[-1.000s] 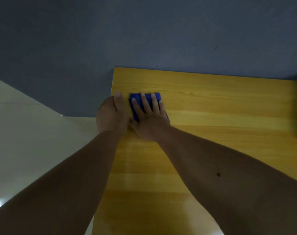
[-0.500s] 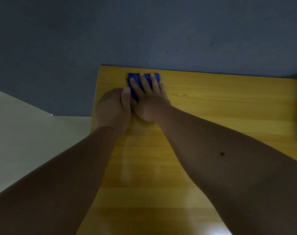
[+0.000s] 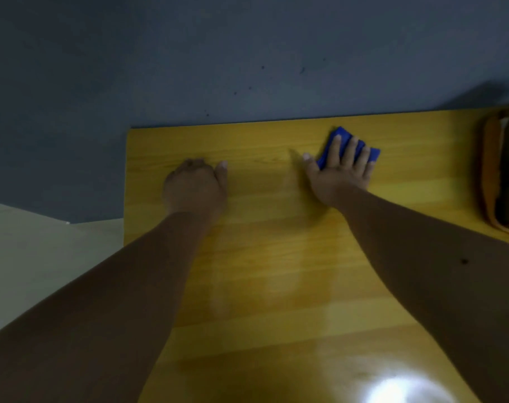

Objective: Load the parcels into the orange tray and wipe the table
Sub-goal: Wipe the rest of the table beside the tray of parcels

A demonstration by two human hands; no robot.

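Near the table's [image 3: 276, 257] far edge, the right hand [image 3: 339, 173] presses flat, fingers spread, on the blue cloth [image 3: 342, 141]; the left hand [image 3: 195, 184], seemingly curled and empty, braces. Overlapping strokes toward the orange tray [image 3: 489, 170] suit best.

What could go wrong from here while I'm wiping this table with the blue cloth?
The right hand presses the blue cloth close to the table's far edge, so a push forward might send it off. Sweeping further right may knock the orange tray at the table's right end.
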